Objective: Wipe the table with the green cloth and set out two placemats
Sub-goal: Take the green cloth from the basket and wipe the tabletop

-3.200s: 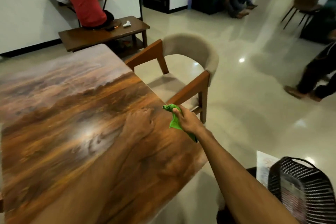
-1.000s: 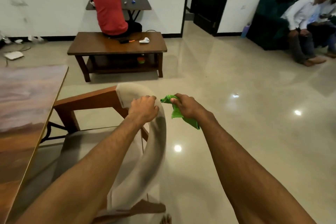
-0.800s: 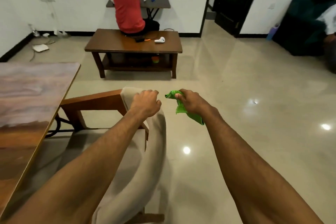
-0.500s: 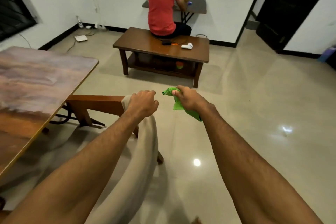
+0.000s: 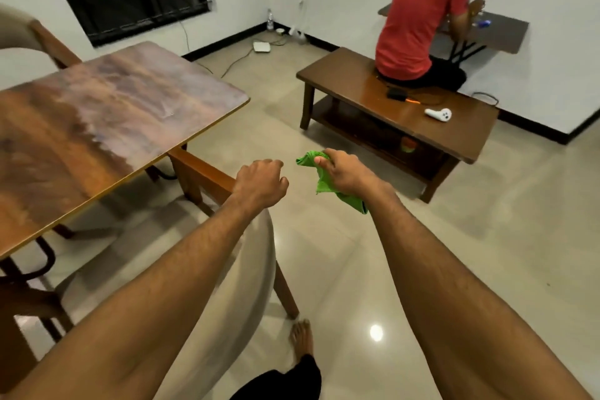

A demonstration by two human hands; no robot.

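Distance matters now: the crumpled green cloth (image 5: 322, 184) is clamped in the right hand (image 5: 345, 172) over the pale floor (image 5: 487, 221), and the rectangular brown wooden table (image 5: 113, 120) lies to its left. The left hand (image 5: 261, 183), nearer to the table, curls on the top of the beige padded chair (image 5: 255, 256) standing between. I judge the cloth must travel left, past this chair.
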